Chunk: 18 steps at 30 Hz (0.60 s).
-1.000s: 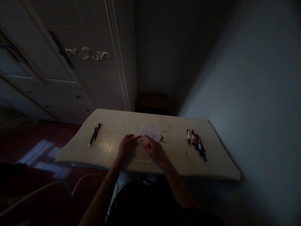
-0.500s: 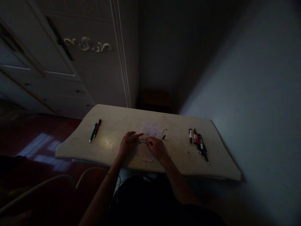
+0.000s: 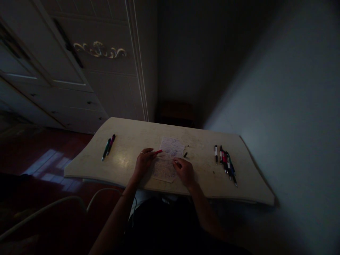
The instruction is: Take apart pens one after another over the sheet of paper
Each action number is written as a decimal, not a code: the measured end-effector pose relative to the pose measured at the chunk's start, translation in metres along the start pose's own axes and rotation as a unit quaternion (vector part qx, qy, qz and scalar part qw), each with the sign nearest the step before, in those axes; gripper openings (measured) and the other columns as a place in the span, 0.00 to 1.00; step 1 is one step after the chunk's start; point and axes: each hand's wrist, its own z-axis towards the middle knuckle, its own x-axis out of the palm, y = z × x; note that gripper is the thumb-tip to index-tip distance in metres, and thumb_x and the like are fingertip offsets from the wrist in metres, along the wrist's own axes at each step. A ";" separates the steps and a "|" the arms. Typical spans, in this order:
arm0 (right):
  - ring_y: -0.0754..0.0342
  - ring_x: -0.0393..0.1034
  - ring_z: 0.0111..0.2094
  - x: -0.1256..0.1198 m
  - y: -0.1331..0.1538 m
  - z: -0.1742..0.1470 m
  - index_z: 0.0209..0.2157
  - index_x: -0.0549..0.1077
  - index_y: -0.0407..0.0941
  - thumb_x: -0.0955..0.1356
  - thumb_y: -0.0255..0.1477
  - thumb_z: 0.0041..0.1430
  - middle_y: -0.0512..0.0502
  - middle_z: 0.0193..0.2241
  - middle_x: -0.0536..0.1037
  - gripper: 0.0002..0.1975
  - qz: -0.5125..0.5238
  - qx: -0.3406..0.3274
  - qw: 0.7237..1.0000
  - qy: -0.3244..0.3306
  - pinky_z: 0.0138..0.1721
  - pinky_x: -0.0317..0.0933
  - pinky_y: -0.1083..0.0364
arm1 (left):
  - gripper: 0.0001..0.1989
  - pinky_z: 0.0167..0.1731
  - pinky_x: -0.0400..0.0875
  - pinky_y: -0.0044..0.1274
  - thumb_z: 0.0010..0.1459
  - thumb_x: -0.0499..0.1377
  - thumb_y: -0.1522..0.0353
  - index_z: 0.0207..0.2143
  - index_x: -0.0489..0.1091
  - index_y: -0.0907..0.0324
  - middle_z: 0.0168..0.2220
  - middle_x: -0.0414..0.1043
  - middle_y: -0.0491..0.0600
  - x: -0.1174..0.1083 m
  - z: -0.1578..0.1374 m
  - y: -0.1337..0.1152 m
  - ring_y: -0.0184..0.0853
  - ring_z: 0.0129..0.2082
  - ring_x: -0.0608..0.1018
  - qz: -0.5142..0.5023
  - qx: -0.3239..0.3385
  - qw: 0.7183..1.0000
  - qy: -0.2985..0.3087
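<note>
My left hand (image 3: 143, 163) is closed over the paper's left edge, gripping a red pen part (image 3: 158, 151). A thin dark rod, like a pen refill (image 3: 161, 156), also sticks out from its fingers toward the right. My right hand (image 3: 185, 171) hovers at the paper's right side with thumb and fingertips pinched together. Whatever sits in that pinch is too small and dim to name. Under both hands lies a sheet of paper (image 3: 172, 145) covered in handwriting. A short dark piece (image 3: 185, 154) rests just right of the sheet.
Two pens, one green (image 3: 106, 150) and one purple (image 3: 111, 143), lie at the left of the white table (image 3: 127, 134). Several pens (image 3: 225, 161) are grouped at the right. A wall (image 3: 297, 134) borders the table's right side; a cabinet (image 3: 111, 92) stands behind on the left.
My right hand has moved right, away from my left hand and the end of the thin rod. The left hand keeps its place with the red part.
</note>
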 end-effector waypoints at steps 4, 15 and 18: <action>0.51 0.75 0.28 -0.017 -0.009 -0.013 0.40 0.80 0.43 0.65 0.37 0.61 0.42 0.31 0.82 0.15 -0.023 0.046 0.998 -0.033 0.36 0.67 0.56 | 0.10 0.47 0.75 0.35 0.59 0.59 0.64 0.37 0.79 0.58 0.47 0.74 0.56 0.001 0.000 0.000 0.41 0.44 0.78 0.011 0.001 1.000 -0.004; 0.51 0.76 0.29 -0.044 -0.030 -0.014 0.36 0.80 0.46 0.66 0.37 0.60 0.44 0.30 0.82 0.13 -0.108 0.101 0.987 -0.069 0.34 0.64 0.56 | 0.11 0.48 0.73 0.36 0.59 0.59 0.63 0.38 0.79 0.56 0.47 0.74 0.55 0.004 -0.001 -0.003 0.42 0.46 0.77 0.049 0.019 0.999 -0.004; 0.51 0.75 0.29 -0.048 -0.036 -0.013 0.35 0.80 0.47 0.67 0.36 0.59 0.45 0.29 0.82 0.11 -0.131 0.121 0.981 -0.078 0.33 0.63 0.57 | 0.11 0.49 0.73 0.34 0.58 0.59 0.62 0.37 0.79 0.56 0.46 0.75 0.54 0.004 -0.001 -0.003 0.42 0.45 0.78 0.037 0.018 0.999 -0.014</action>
